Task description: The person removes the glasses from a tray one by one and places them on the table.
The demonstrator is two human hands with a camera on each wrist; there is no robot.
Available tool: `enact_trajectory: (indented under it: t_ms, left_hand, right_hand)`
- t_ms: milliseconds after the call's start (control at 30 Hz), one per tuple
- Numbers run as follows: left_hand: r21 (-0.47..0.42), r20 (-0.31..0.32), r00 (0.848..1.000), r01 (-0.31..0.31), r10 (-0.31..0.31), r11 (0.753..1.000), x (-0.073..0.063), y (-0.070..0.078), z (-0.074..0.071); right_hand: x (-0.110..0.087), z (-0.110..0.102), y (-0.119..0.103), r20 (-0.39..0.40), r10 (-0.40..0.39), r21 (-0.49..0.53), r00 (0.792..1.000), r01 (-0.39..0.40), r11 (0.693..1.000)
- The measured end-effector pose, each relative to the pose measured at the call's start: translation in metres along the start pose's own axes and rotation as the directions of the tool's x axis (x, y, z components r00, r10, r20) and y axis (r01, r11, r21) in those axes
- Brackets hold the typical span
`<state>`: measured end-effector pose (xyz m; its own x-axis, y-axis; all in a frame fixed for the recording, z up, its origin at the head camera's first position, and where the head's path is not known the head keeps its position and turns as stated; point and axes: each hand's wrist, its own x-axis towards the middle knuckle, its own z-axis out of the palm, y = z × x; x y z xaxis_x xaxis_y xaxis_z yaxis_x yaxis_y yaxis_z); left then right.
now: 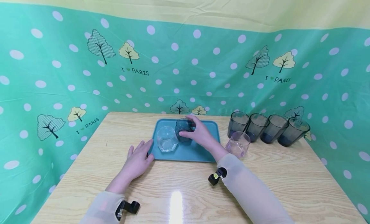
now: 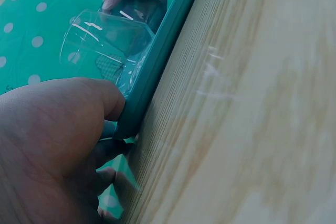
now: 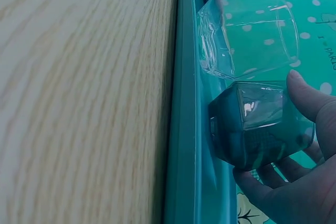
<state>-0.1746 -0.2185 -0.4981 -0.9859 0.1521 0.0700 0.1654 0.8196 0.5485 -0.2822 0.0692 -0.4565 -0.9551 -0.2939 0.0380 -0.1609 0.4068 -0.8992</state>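
Observation:
A blue rectangular tray (image 1: 185,159) lies on the wooden table, and a clear glass (image 1: 167,139) with a faceted base stands in its left part. Beside that glass, my right hand (image 1: 199,132) holds a short smoky-grey glass (image 3: 252,124), thumb on one side and fingers round the other. Its base is at the tray; whether it touches the tray floor I cannot tell. At the tray's near left corner, my left hand (image 1: 140,159) holds the edge. In the left wrist view, the thumb (image 2: 107,98) lies against the rim with fingers below it, partly in shadow.
Several tall smoky-grey glasses (image 1: 273,129) stand in a row at the right back of the table (image 1: 162,192). In front of them, right of the tray and near my right forearm, is a pinkish clear glass (image 1: 238,145). A green dotted cloth (image 1: 173,66) hangs behind.

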Motion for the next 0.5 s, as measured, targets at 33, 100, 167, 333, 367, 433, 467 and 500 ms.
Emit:
enact_trajectory:
  t_ms: [33,100,167,333,367,433,467,500]
  left_hand:
    - [0.001,-0.001,1.000,0.001,-0.001,1.000,0.0000,-0.0001,0.0000]
    - [0.002,-0.001,1.000,-0.001,0.001,1.000,0.0001,0.0001,0.0001]
    - [0.004,-0.001,1.000,-0.001,0.001,1.000,0.0003,0.0001,0.0001]
    - [0.005,0.000,1.000,0.001,-0.001,1.000,0.0005,0.0001,-0.0001]
    - [0.005,0.000,1.000,0.001,-0.001,1.000,0.0005,0.0001,-0.0001]
    - [0.003,0.002,1.000,0.001,-0.001,1.000,0.0005,0.0001,-0.0002]
    - [0.002,0.002,1.000,0.001,-0.001,1.000,0.0004,0.0001,-0.0003]
    - [0.001,0.003,1.000,0.001,-0.001,1.000,0.0003,0.0001,-0.0004]
  right_hand:
    - [0.0001,0.0003,-0.0001,0.000,0.001,0.004,1.000,-0.001,1.000]
    - [0.0004,0.0007,-0.0004,-0.001,0.004,0.010,1.000,-0.004,1.000]
    - [0.0002,0.0009,-0.0010,0.000,0.007,0.016,1.000,-0.007,1.000]
    - [0.0004,0.0012,-0.0010,0.005,0.017,0.026,1.000,-0.017,1.000]
    - [0.0005,0.0013,-0.0007,0.005,0.019,0.026,1.000,-0.019,0.999]
    - [0.0006,0.0013,-0.0004,0.005,0.023,0.022,1.000,-0.023,0.999]
    - [0.0008,0.0014,-0.0001,0.005,0.024,0.021,1.000,-0.024,0.999]
    - [0.0010,0.0016,0.0001,0.005,0.026,0.020,1.000,-0.026,0.999]
